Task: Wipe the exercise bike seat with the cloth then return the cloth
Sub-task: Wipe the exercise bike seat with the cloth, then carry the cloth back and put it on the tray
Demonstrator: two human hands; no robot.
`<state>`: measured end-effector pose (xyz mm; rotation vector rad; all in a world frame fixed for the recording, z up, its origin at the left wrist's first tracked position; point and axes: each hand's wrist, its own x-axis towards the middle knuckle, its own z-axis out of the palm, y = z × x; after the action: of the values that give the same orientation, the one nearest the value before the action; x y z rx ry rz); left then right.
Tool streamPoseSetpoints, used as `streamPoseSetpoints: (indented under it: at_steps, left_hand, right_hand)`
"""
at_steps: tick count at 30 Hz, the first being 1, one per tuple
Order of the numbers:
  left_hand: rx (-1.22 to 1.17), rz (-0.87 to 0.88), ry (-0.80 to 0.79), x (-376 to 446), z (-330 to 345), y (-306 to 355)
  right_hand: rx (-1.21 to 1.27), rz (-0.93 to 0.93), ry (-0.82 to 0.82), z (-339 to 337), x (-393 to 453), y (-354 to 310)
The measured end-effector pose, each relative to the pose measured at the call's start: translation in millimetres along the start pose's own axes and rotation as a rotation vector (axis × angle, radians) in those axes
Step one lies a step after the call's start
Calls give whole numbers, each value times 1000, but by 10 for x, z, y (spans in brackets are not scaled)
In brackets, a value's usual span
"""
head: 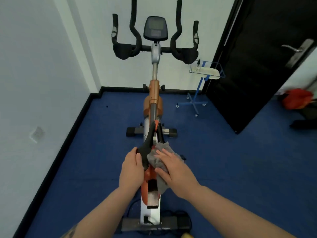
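Note:
The exercise bike stands in front of me with its black and orange seat (148, 143) low in the middle of the head view. My left hand (132, 169) grips the seat's left rear edge. A grey cloth (158, 158) lies over the right side of the seat, and my right hand (173, 170) presses flat on it with fingers spread. Part of the cloth hangs down below the seat on the right. The seat's right side is hidden under the cloth and hand.
The bike's handlebars (155, 48) and console (155, 28) are ahead near the white wall. A blue wheeled stand with a tray (205, 71) is at the right. A black door (257, 57) stands open at the right, with a red bag (297, 98) beyond. The floor is blue.

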<state>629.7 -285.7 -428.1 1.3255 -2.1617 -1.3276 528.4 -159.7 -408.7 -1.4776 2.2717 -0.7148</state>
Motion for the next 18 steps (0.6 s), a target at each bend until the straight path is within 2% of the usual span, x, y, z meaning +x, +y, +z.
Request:
streamPoseSetpoints:
  at_steps: [3, 8, 11, 18]
  left_hand:
    - [101, 45, -74, 62, -73, 80]
    - [243, 311, -157, 106, 33, 584]
    - [266, 340, -191, 89, 188, 925]
    - [512, 541, -235, 51, 785, 1749]
  right_hand:
    - [1, 63, -22, -163, -49, -47]
    - [34, 216, -72, -632, -161, 90]
    - [-13, 306, -29, -991, -312, 319]
    - [-120, 447, 88, -1978, -686, 1094]
